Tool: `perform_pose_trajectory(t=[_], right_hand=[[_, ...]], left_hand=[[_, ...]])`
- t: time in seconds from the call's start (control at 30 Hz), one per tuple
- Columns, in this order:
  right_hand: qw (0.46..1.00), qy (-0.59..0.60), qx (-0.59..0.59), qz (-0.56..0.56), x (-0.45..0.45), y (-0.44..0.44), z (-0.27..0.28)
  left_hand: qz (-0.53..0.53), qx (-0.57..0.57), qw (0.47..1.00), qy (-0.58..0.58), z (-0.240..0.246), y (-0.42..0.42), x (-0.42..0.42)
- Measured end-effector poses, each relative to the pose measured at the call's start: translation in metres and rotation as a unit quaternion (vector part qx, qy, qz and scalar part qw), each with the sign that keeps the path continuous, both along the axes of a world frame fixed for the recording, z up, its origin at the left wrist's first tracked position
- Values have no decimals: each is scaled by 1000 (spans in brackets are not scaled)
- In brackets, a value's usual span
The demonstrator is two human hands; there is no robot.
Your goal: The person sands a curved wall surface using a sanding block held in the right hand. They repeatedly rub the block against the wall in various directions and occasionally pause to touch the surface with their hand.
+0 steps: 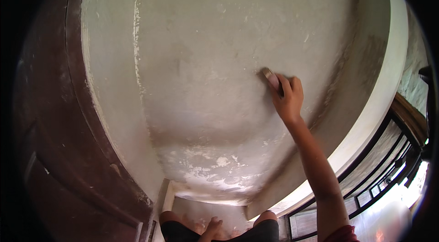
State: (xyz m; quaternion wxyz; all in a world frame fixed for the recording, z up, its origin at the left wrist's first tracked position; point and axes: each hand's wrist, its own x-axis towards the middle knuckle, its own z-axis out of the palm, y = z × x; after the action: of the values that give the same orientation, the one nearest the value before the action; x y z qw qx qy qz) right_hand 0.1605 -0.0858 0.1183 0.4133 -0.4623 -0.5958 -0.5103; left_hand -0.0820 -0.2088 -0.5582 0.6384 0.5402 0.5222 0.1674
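Observation:
My right hand [289, 96] grips a small block-like tool [271, 78] and presses it to the plastered wall [205, 53], right of the wall's middle. What the tool is exactly, I cannot tell. Low in the picture, my left hand [214, 225] hangs in front of my lap, between my knees; its fingers look curled and whether it holds anything is not plain. Pale scratches and flaked patches [223, 161] mark the wall, most of them on its lower part.
A dark brown wooden door [51, 122] with its frame stands at the left. On the right are a pale wall edge [370, 104] and a black metal grille [377, 159] with bright light behind it. Tiled floor [229, 213] shows near my legs.

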Motion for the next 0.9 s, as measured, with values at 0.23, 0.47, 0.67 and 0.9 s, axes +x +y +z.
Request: perform_pose_trajectory(t=[0.23,0.47,0.67,0.9], right_hand=[[999,32,-11,14,13,-14,-26],[999,-8,29,44,-32,27,45],[991,-116,-34,59,-68,48,76],[998,-15,34,41,-25,29,55]], left_hand=[[-35,46,998,35,-14,3,8],[-13,61,998,17,-29,5,5],[-9,51,997,50,-3,1,-7],[6,59,997,40,35,-5,-11]])
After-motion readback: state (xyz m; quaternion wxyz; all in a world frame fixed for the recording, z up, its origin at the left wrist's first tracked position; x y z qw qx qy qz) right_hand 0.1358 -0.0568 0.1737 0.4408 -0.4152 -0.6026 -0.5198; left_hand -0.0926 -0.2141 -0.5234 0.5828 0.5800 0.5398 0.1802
